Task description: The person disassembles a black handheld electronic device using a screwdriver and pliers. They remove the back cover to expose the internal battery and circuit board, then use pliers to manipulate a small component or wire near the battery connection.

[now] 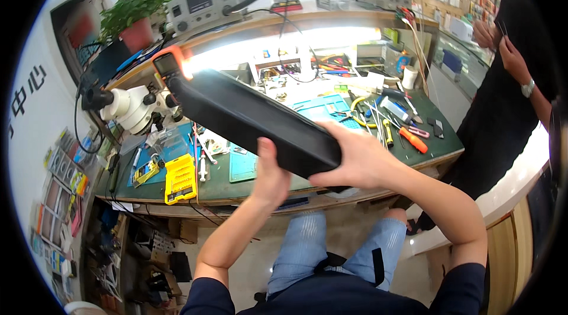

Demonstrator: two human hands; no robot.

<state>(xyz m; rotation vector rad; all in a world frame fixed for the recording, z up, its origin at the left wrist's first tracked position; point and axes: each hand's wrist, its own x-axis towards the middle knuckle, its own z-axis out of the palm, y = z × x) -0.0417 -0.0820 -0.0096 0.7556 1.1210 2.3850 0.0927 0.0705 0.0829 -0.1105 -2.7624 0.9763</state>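
Observation:
A long black box-shaped object [254, 123] is held up over the workbench, tilted from upper left to lower right. Its smooth dark sides show no detail that tells its exact kind. My right hand [362, 158] is closed round its near right end, thumb below and fingers over the top edge. Against its lower side rests my left hand [272, 176], thumb pointing up; the other fingers are hidden beneath or behind the object. Past its far end, an orange-framed meter [168, 64] is partly in view.
The green-topped bench [435, 143] carries a white microscope [131, 108], a yellow bit case [180, 179], a blue mat [324, 108] and an orange-handled screwdriver [413, 140]. A bright lamp [284, 43] glares behind. At the right stands another person [500, 96] in black.

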